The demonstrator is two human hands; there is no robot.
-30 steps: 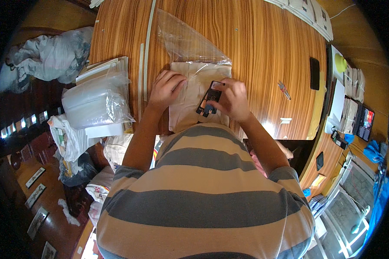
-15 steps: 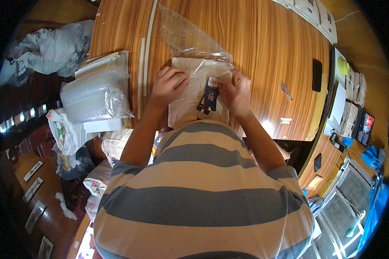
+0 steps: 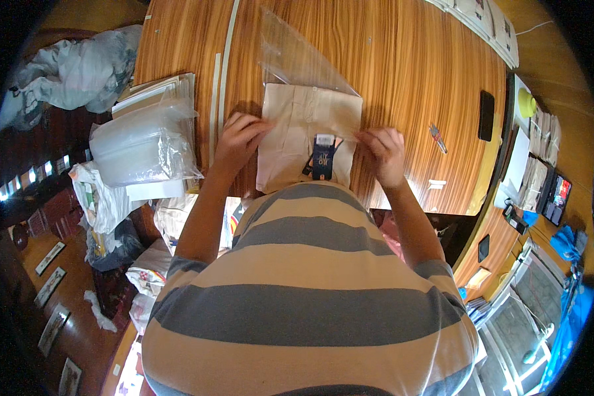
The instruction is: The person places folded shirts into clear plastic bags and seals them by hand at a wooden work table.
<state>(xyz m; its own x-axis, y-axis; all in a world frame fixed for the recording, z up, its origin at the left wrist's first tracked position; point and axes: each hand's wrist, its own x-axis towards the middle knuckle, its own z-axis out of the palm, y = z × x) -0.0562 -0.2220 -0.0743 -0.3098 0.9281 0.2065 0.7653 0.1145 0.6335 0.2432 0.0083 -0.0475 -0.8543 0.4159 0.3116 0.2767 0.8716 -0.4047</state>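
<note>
A folded beige garment point(image 3: 294, 135) lies on the table in front of me, with a dark hang tag point(image 3: 323, 157) on its near part. A clear plastic bag point(image 3: 296, 56) stretches out flat beyond it, and its thin film appears to cover part of the garment. At the garment's left edge, my left hand point(image 3: 241, 137) is closed, its fingertips pinching the film. On the opposite edge my right hand point(image 3: 384, 150) pinches the film between thumb and fingers. The garment's near end is hidden by my striped shirt.
To the left sits a stack of clear plastic bags point(image 3: 142, 145) on pale sheets. Small snips point(image 3: 437, 138) and a black phone point(image 3: 486, 115) lie on the wooden table point(image 3: 402, 72) at right. Pale folded packages point(image 3: 485, 26) line the far right edge.
Both hands have moved apart to the garment's sides, the right one also nearer me. The film has drawn toward me, baring more of the garment's far end. The tag now sits straighter.
</note>
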